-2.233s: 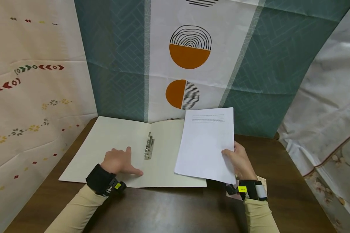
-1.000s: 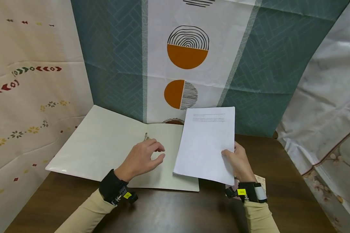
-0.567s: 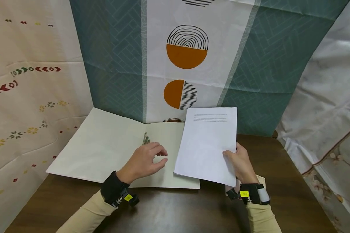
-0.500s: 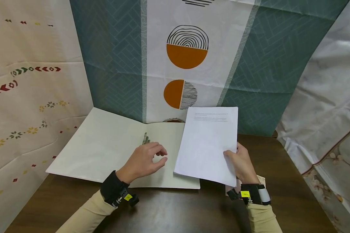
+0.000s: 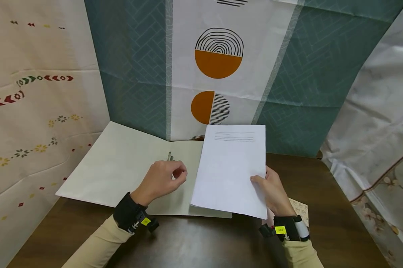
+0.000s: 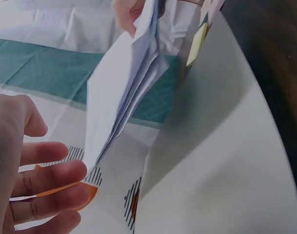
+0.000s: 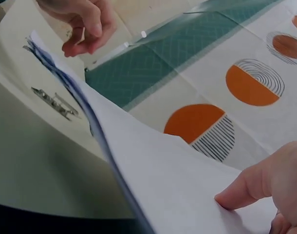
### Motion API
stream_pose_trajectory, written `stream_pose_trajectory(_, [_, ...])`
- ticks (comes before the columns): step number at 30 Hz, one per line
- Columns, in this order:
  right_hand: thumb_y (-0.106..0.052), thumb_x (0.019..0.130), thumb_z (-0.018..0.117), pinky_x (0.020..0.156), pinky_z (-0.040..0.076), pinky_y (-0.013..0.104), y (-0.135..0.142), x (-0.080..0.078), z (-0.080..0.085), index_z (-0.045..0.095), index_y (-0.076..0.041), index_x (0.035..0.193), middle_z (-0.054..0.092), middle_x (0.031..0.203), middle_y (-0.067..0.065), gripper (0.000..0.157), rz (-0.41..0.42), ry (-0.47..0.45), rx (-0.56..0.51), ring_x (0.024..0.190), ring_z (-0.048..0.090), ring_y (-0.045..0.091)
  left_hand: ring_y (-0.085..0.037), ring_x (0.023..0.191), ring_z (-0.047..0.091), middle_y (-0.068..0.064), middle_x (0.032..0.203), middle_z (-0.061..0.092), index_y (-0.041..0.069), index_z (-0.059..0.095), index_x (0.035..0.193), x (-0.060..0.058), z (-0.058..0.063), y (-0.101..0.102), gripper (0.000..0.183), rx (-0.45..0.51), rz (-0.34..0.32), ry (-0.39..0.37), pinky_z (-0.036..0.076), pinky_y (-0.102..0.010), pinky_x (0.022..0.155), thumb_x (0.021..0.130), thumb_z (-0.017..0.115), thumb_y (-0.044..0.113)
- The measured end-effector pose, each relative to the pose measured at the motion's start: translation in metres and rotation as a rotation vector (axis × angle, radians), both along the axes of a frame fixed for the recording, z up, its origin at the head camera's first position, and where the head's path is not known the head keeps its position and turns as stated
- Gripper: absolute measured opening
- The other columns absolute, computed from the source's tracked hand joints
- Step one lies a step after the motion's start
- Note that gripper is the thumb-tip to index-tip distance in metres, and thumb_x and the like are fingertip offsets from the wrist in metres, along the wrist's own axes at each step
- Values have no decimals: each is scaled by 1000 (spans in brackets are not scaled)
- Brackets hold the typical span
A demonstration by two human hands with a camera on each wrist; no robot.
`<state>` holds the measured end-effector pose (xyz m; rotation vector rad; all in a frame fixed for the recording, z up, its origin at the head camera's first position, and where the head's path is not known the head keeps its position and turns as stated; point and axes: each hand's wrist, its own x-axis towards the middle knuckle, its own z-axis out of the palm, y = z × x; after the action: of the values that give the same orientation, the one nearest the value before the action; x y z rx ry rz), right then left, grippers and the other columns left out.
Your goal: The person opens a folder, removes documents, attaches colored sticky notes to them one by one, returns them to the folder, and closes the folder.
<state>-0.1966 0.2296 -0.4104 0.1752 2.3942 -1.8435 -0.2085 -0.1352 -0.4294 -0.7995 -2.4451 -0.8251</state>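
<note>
A cream file folder lies spread out, its left cover tilted up at the outer edge. Its metal clip sits near the fold and is partly hidden behind my left hand in the head view. That hand hovers over the fold with loosely curved fingers; the left wrist view shows thumb and fingers apart, nothing between them. My right hand pinches a stack of white paper sheets by its right edge, thumb on top. The stack is tilted above the folder's right side, its sheets slightly fanned in the left wrist view.
A tan patterned flat item and something pink lie under my right wrist. The dark wooden table extends in front. Cloth hangings stand close behind the table and at both sides.
My left hand has left the folder's left side and moved over the fold, its fingers curling more; the left cover has risen. The right hand has lately shifted the paper stack left and nearer me.
</note>
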Motion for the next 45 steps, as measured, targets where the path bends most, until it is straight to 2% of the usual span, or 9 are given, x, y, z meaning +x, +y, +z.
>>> stream_pose_trajectory(3, [-8,113,56,110,64,47,-3,5,4,31,-1,173,47,172,27,66,23,15,5,142,66,41,-12,67,66,3,73,75,14,80,88,-1,3,-4,11,10,27,17,52,-23,65,98,75,10])
stream_pose_trajectory(8, [-8,113,57,105,66,42,-10,14,15,32,-2,173,48,170,26,66,42,30,-5,137,68,35,-11,67,63,0,72,76,12,81,88,-4,6,-8,13,41,69,13,52,-25,65,99,73,10])
stream_pose_trajectory(13, [-6,112,58,98,62,31,-19,16,18,32,-2,173,49,170,26,67,65,26,-12,139,65,36,-11,72,64,0,76,78,9,84,92,-8,2,-11,17,108,98,-118,52,-26,69,103,71,12])
stream_pose_trajectory(18, [-7,111,59,102,64,36,-23,17,14,34,-4,173,52,169,25,67,68,21,-12,134,69,35,-10,73,63,3,75,78,10,85,93,-11,-2,-14,22,147,120,-228,50,-28,70,106,68,15])
stream_pose_trajectory(24, [-4,110,57,98,63,38,-28,17,7,36,-3,171,56,163,28,64,96,8,-13,124,72,30,-11,65,57,3,68,71,13,79,83,-12,0,-17,27,140,159,-231,45,-28,63,106,66,17])
stream_pose_trajectory(31, [1,107,57,96,58,34,-39,13,-6,37,5,168,58,159,32,64,109,-5,9,124,72,34,-15,67,56,-2,67,69,9,80,86,-13,2,-19,26,117,205,-200,43,-29,62,105,65,18])
stream_pose_trajectory(35, [1,106,58,104,56,41,-43,10,-17,40,7,166,58,159,33,63,101,-32,33,129,69,38,-15,68,56,-2,69,69,8,82,90,-14,1,-19,24,108,211,-203,42,-28,61,105,67,20])
stream_pose_trajectory(41, [-1,106,59,121,48,64,-46,6,-32,41,6,166,55,163,31,63,120,-45,109,140,60,43,-14,68,55,0,68,65,10,79,86,-15,1,-19,23,98,216,-187,40,-29,62,102,68,21])
stream_pose_trajectory(45, [-1,104,58,122,46,66,-46,4,-38,41,6,166,55,164,32,65,132,-49,143,141,60,43,-15,68,55,0,68,66,10,80,87,-15,1,-18,23,87,223,-190,40,-28,61,103,68,22])
